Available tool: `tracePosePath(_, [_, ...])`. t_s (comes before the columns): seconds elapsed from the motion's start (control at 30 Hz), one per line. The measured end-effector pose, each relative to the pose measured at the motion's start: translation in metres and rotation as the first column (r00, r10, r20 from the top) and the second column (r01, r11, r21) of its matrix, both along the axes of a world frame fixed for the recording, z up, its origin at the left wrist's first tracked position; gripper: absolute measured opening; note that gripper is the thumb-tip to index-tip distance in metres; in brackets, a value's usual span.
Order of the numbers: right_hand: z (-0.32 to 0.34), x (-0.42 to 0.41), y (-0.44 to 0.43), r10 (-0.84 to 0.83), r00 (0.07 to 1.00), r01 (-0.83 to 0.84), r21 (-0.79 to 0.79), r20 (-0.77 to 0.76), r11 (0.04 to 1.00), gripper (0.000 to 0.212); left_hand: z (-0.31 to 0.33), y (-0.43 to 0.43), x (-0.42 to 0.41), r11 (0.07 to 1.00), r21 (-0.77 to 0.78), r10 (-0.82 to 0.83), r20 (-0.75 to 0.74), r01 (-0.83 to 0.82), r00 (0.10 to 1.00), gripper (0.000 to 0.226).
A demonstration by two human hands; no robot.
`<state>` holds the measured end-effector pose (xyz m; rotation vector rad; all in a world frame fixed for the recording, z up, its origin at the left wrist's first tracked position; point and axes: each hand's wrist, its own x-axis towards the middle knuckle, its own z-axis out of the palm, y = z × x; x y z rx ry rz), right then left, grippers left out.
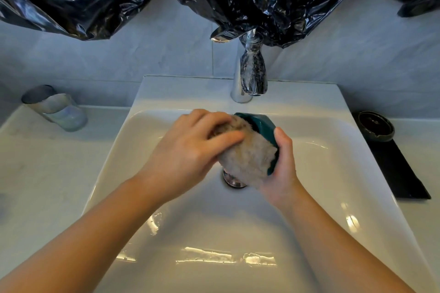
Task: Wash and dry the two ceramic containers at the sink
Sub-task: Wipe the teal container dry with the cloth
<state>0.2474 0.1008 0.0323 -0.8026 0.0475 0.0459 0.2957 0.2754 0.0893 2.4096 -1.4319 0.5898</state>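
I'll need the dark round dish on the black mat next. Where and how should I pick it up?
Probably by its rim, from above. The dark dish sits upright and low on the black mat right of the sink, so its side wall offers little to hold. Pinch across the rim with the right hand, the nearer one, once it lets go of the teal container.

just one head cam, wide-angle; looks forward and down into the sink from close above; faucet at far edge
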Motion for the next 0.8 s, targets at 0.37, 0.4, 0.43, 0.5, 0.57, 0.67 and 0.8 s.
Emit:
tracePosePath(0.37, [-0.008, -0.004, 0.003, -0.013, 0.999, 0.032, -0.453, 0.046, 0.891, 0.082, -0.003, -0.023, -0.003, 0.926, 0.346, 0.079, -0.567, 0.151, 0.82, 0.03])
tracePosePath(0.4, [-0.008, -0.005, 0.003, -0.008, 0.999, 0.026, -0.454, 0.043, 0.891, 0.086, -0.003, -0.019, -0.005, 0.944, 0.297, 0.09, -0.646, 0.141, 0.758, 0.033])
tracePosePath(0.43, [-0.007, -0.004, 0.003, -0.018, 0.999, 0.032, -0.435, 0.035, 0.9, 0.09, -0.002, -0.013, -0.006, 0.967, 0.232, 0.09, -0.705, 0.108, 0.703, 0.034])
tracePosePath(0.5, [-0.005, -0.002, 0.001, -0.054, 0.999, 0.048, -0.344, -0.009, 0.938, 0.098, 0.001, 0.005, -0.004, 0.998, 0.058, 0.056, -0.794, -0.016, 0.605, 0.032])
tracePosePath(0.57, [-0.003, -0.001, -0.003, -0.106, 0.993, 0.093, -0.216, -0.051, 0.972, 0.092, 0.004, 0.015, -0.002, 0.972, -0.088, 0.032, -0.87, -0.218, 0.492, 0.026])
tracePosePath(0.67, [-0.002, -0.001, -0.01, -0.182, 0.978, 0.179, -0.034, -0.106, 0.983, 0.058, -0.004, 0.018, 0.0, 0.754, -0.112, 0.01, -0.983, -0.648, 0.181, 0.037])
tracePosePath(0.8, [0.005, 0.002, -0.006, -0.231, 0.956, 0.254, 0.117, -0.181, 0.96, 0.064, -0.015, 0.012, -0.004, 0.707, -0.051, -0.258, -0.947, -0.705, -0.191, 0.064])
